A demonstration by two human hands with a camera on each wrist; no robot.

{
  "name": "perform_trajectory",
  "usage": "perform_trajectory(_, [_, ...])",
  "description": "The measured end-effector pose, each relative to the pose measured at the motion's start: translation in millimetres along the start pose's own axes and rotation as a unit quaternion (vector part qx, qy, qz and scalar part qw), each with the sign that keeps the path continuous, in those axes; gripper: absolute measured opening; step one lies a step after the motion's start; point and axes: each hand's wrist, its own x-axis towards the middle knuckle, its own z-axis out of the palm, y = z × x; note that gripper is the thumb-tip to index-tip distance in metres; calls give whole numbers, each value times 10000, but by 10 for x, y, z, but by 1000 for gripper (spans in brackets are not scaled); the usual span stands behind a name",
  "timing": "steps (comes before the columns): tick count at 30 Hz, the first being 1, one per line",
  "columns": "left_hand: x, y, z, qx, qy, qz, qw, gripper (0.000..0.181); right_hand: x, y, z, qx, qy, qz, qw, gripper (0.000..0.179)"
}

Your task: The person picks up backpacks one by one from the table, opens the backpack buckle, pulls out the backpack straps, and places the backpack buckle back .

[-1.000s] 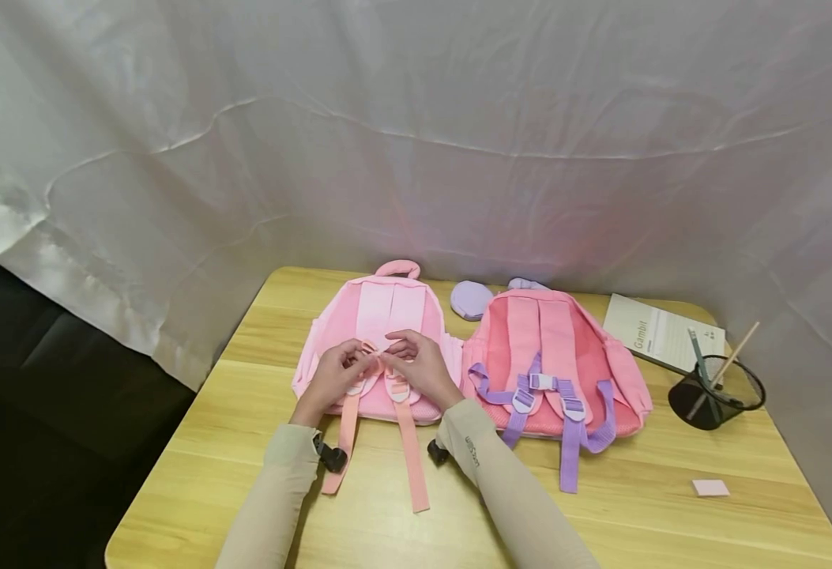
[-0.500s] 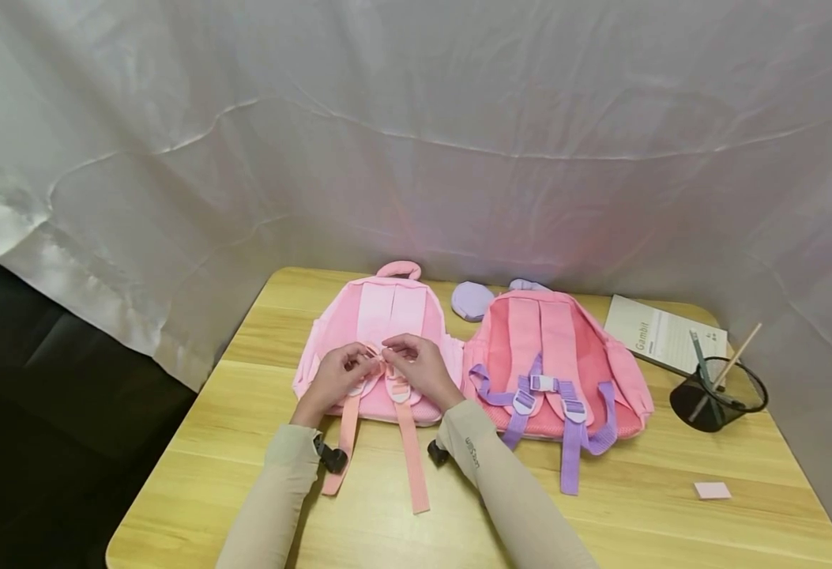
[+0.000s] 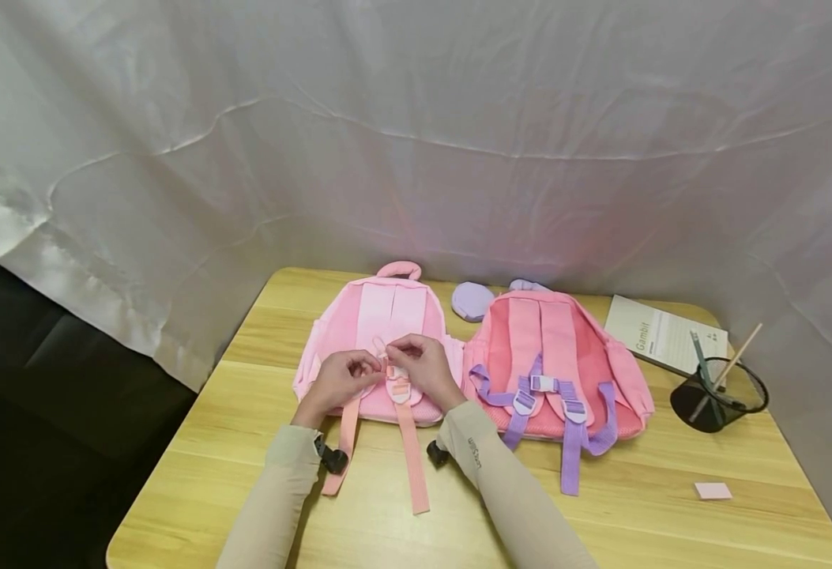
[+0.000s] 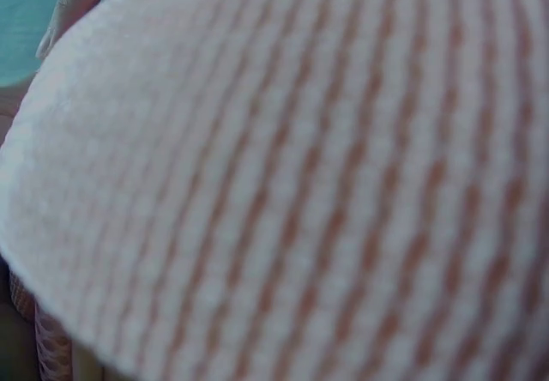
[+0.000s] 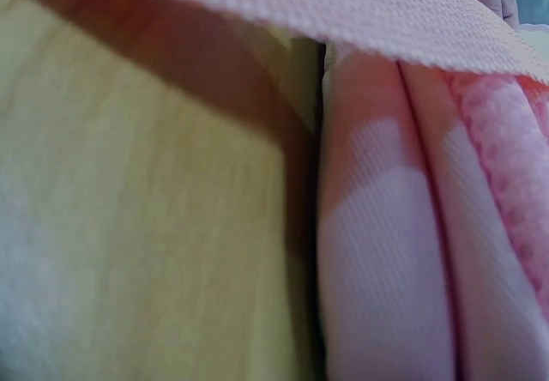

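A light pink backpack (image 3: 342,324) lies with its back panel and shoulder straps facing up, its handle at the far end. Over the lower part of its straps both hands meet at a thin peach chest strap (image 3: 380,348), part of which stands up in a small loop. My left hand (image 3: 337,383) pinches this strap from the left with thumb and forefinger. From the right, my right hand (image 3: 426,370) pinches it too, beside a pale buckle (image 3: 396,372). A peach webbing strap (image 4: 283,175) fills the left wrist view, blurred; another webbing strap (image 5: 343,8) crosses the right wrist view.
A coral-pink backpack (image 3: 604,348) with purple straps and a fastened white buckle lies against the first one's right side. Behind are a round lilac pouch (image 3: 472,302) and a notebook (image 3: 664,336). A black mesh pen cup (image 3: 703,407) and a pink eraser-like block (image 3: 713,491) are on the right.
The left hand has come slightly down, uncovering the strap loop and the buckle between the hands. The right hand has shifted very little. Both backpacks lie as before.
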Motion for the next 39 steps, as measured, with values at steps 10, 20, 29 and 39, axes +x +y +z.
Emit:
perform_trajectory(10, [-12,-10,7,-193,62,69,9998,7,-8,-10,8,116,90,-9,9999,14])
perform_trajectory(20, [-9,-19,6,-317,-60,225,9992,7,-8,-36,26,809,192,239,9963,13])
perform_trajectory(29, [-27,-38,-6,-267,-21,546,9982,14,0,-16,42,932,276,179,9951,12])
perform_trajectory(39, [-9,-22,0,-7,-24,446,9990,14,-1,-3,26,816,235,52,9964,14])
